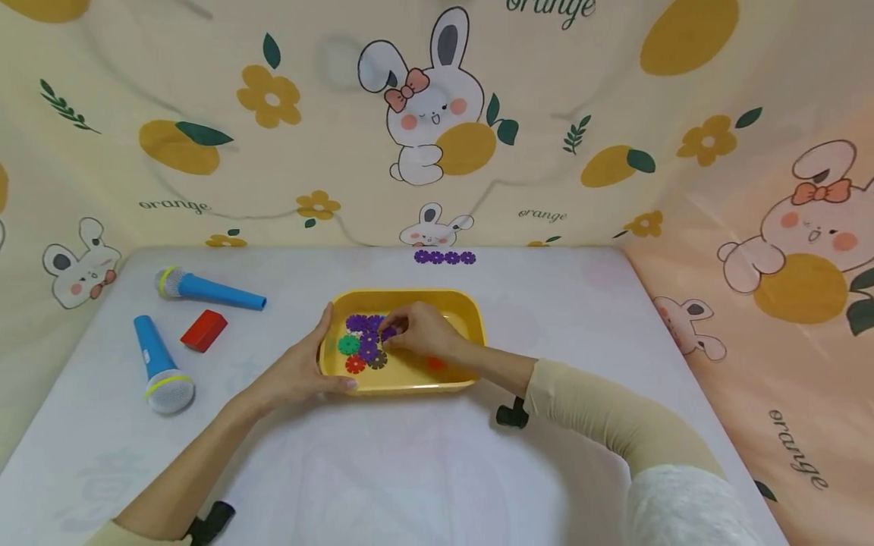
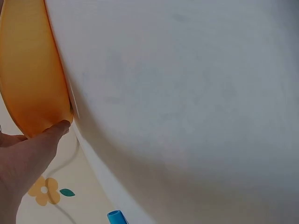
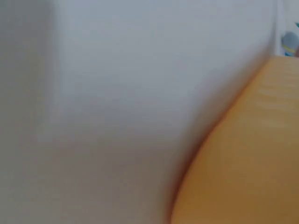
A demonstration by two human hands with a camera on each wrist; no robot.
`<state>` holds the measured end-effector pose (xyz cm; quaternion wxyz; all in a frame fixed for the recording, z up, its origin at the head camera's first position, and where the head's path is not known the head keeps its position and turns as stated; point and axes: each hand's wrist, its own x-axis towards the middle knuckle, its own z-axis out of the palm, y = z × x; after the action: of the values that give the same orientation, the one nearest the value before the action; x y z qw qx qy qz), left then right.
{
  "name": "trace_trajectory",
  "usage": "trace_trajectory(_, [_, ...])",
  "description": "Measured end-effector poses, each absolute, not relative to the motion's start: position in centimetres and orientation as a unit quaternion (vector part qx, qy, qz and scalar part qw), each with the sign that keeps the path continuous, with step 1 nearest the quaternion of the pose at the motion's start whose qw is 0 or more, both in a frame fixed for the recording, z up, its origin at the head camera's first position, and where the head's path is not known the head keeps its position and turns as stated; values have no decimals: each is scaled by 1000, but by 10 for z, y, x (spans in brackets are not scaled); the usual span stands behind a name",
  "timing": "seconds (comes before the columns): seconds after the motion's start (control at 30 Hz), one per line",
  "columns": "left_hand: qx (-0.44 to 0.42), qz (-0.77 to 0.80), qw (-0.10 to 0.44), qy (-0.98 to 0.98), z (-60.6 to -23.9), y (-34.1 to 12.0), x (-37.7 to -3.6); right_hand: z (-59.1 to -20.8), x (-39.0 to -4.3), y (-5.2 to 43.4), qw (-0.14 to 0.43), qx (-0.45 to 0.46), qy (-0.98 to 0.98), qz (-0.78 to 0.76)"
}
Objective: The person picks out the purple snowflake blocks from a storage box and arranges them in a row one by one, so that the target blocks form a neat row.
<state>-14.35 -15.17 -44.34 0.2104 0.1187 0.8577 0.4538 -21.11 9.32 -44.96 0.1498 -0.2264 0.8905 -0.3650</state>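
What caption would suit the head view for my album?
Left hand steadies a yellow tray while the right hand pinches a purple flower piece.

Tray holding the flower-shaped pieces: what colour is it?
Yellow plastic tray, clearest in the head view.

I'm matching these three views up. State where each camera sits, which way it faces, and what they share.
Head: above the table, facing forward and down at the yellow tray; both forearms, left hand and right hand show.
Left wrist: low beside the tray's outer wall; a fingertip touches it.
Right wrist: blurred, against the tray; no hand visible.
Shared: tray and table.
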Motion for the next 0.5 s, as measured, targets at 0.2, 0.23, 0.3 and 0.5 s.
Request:
trace_trajectory(0.2, [115, 451, 214, 859, -444, -151, -144, -435, -216, 102, 181, -203, 859, -434])
trace_trajectory(0.23, [113, 452, 215, 858, -444, -152, -144, -433, -217, 105, 186, -202, 854, -442])
trace_trajectory(0.3, [112, 455, 215, 857, -444, -152, -144, -429, -220, 110, 183, -207, 849, -451])
trace_trajectory(0.5, [110, 454, 214, 858, -442, -151, -145, -413, -232, 128, 139, -206, 855, -456])
